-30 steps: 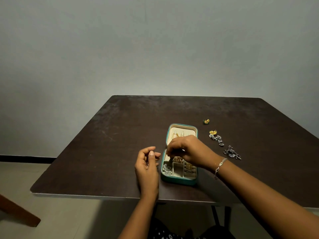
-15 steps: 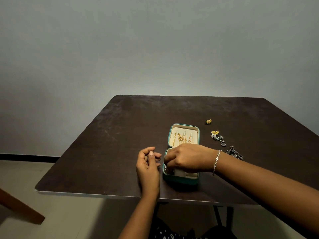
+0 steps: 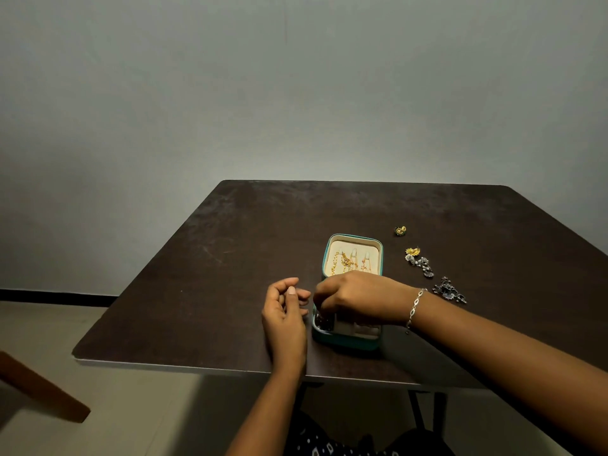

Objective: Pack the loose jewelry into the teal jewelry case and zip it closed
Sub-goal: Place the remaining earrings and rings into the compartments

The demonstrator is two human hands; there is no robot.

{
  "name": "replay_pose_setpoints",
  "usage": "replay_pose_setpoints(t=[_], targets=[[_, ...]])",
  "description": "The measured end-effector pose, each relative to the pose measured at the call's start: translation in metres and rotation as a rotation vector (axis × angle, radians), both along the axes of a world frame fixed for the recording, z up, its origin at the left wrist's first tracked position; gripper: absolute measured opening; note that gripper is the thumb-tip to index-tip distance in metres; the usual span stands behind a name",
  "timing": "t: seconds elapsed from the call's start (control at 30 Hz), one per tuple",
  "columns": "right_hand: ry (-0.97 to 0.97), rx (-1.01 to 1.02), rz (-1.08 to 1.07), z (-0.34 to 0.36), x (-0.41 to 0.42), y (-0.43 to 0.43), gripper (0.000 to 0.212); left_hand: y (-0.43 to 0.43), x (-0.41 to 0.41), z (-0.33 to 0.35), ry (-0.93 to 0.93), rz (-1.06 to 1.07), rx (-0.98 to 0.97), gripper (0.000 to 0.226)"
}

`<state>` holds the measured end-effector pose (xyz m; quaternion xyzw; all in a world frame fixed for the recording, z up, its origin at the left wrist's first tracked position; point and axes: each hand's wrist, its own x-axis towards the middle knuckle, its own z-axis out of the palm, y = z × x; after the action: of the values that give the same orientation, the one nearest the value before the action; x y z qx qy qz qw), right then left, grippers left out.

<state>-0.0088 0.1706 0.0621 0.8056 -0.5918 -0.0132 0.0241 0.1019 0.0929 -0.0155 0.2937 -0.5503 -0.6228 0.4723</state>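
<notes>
Teal jewelry case [image 3: 345, 342] sits open near the front edge of the dark table [image 3: 230, 258], lid folded back, gold chains [image 3: 347, 262] on its cream lining. Right hand [image 3: 358, 297] arches over the tray, fingertips curled down into the near-left corner (whether they pinch anything, cannot tell). Left hand [image 3: 285, 319] rests on the table just left of the case, fingers loosely curled, holding nothing. Loose pieces lie to the right: small gold stud [image 3: 400, 230], yellow flower [image 3: 412, 250], silver earring [image 3: 421, 266], dark silver cluster [image 3: 449, 290].
</notes>
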Motion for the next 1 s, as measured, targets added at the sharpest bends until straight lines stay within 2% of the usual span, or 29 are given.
replay_pose_setpoints(t=[0.17,0.27,0.3,0.4,0.47,0.57,0.63,0.77,1.0], targets=[[0.187,0.049,0.111,0.000,0.010,-0.008,0.014,0.000,-0.001,0.000,0.014,0.002,0.028,0.025],[0.232,0.003,0.174,-0.007,0.010,-0.007,0.036,0.000,-0.001,-0.001,0.025,0.007,0.026,0.026],[0.195,-0.003,0.120,-0.006,0.011,-0.004,0.037,-0.001,-0.001,-0.001,0.021,0.011,0.020,0.026],[-0.056,-0.066,-0.025,-0.014,0.007,0.007,0.021,-0.001,-0.001,-0.001,0.024,0.006,0.010,0.025],[-0.205,-0.066,-0.121,-0.015,0.001,0.014,0.021,0.000,-0.001,-0.001,0.025,-0.003,0.015,0.025],[-0.400,-0.192,-0.264,-0.021,-0.007,0.021,0.030,-0.001,-0.001,-0.001,0.021,-0.006,0.019,0.026],[-0.422,-0.226,-0.292,-0.026,-0.006,0.019,0.035,-0.004,-0.002,-0.003,0.018,-0.009,0.018,0.025],[-0.363,-0.171,-0.259,-0.039,-0.001,0.019,0.034,-0.005,-0.001,-0.003,0.011,-0.012,0.017,0.026],[-0.555,-0.346,-0.322,-0.039,-0.008,0.041,0.025,-0.004,-0.002,-0.004,-0.013,0.018,-0.010,0.026]])
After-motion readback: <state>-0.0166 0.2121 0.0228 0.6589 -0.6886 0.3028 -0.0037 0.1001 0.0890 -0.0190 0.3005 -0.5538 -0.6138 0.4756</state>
